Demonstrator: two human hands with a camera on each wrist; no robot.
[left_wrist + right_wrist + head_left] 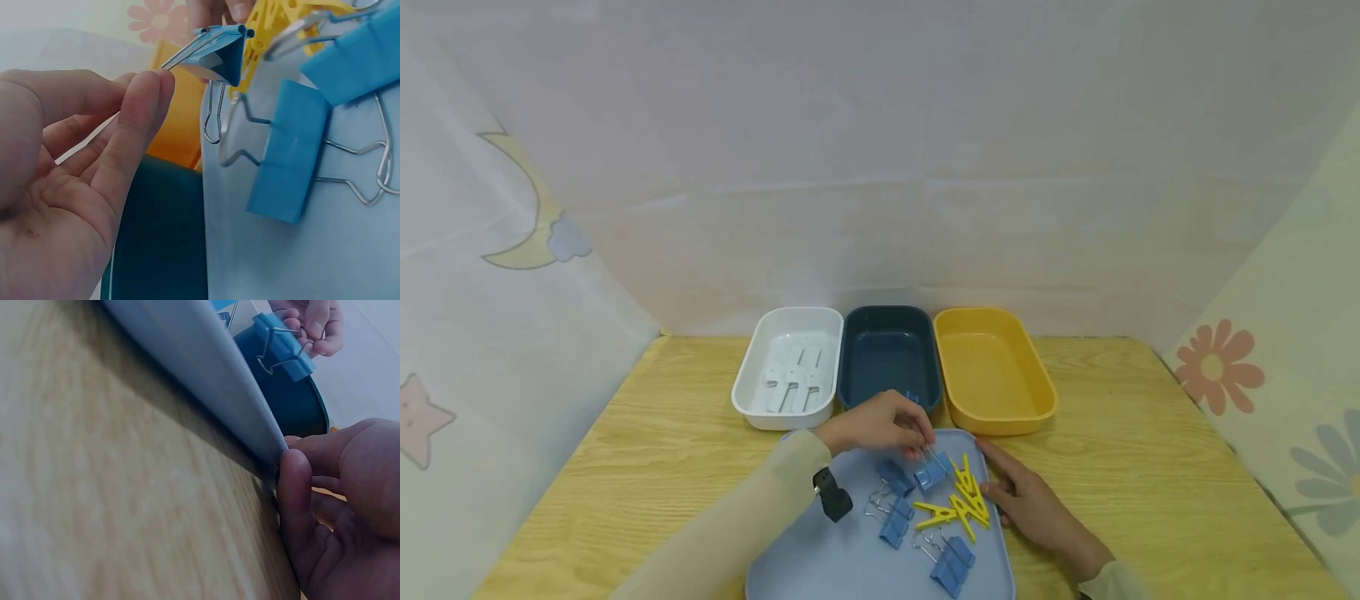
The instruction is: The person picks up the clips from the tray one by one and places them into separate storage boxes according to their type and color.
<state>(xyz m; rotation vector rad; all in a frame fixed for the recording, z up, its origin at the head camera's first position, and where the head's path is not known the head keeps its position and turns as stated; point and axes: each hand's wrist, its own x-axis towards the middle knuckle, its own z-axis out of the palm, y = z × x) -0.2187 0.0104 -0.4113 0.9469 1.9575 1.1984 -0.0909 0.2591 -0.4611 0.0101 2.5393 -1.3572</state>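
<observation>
Head view. Shows yellow clothespins (960, 505) and loose clips (896, 522) near one blue binder clip (932, 475), pinched at the fingertips (150, 90) of left hand (883, 423); shows right hand (1033, 508) gripping tray (827, 550).

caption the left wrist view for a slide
Left fingers pinch a blue binder clip by a wire handle; more clips lie on the pale blue tray.

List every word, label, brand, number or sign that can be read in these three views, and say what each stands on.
None: no word, label, brand, number or sign can be read.
Held blue clip and yellow pegs: no lettering visible.
White pieces and black wrist device: too small to tell.
Backdrop: drawings only, including a moon and flowers.
</observation>
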